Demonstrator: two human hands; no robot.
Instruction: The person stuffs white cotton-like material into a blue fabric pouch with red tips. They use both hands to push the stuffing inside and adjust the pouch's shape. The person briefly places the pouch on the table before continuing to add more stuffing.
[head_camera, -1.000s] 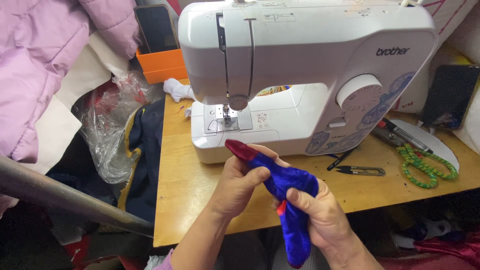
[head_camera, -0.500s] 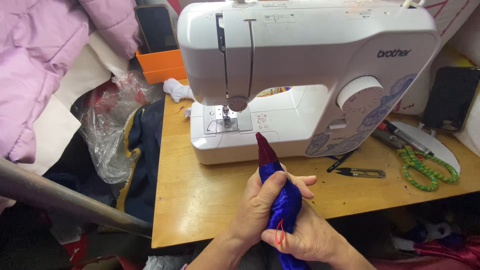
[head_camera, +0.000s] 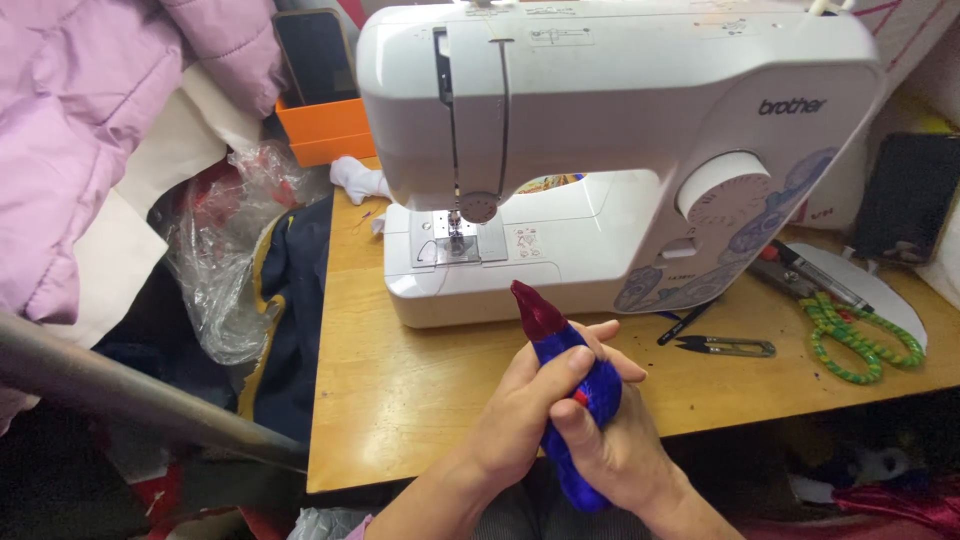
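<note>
Sewing machine (head_camera: 620, 150) beyond clasped blue cloth (head_camera: 585, 400)

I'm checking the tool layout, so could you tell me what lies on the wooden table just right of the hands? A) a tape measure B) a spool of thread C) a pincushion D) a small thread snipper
D: a small thread snipper lies flat on the wooden table, right of the right hand.

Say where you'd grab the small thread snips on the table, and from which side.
Grip the thread snips across the grey handle end at the right, coming from above. They lie flat on the wooden table, dark pointed blades toward the left, near a black pen; the handle side looks clear.
</note>
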